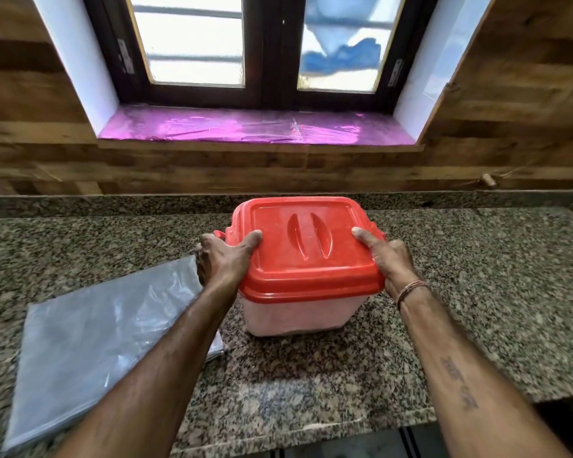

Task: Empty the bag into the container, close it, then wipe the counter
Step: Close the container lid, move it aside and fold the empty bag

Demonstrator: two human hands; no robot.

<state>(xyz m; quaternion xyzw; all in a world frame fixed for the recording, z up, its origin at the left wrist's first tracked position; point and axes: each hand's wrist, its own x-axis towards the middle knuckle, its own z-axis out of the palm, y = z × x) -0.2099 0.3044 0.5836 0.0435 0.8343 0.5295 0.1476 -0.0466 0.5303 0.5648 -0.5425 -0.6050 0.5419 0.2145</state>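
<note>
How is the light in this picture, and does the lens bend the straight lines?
Head view: daylight from the window overexposes the panes; glare sits on the flat plastic bag and softly on the red lid. The wide lens bows the counter edge and splays the window frame. Both hands, left and right, are sharp.

Hardly any writing out here. The one bit of lettering sits on the right forearm (458, 383), a dark tattoo running along the arm in what looks like a non-Latin script, too blurred and slanted to read. The red lid (306, 246) carries only two moulded ridges, no brand or label, and the clear plastic bag (90, 328) shows no print either.
</note>
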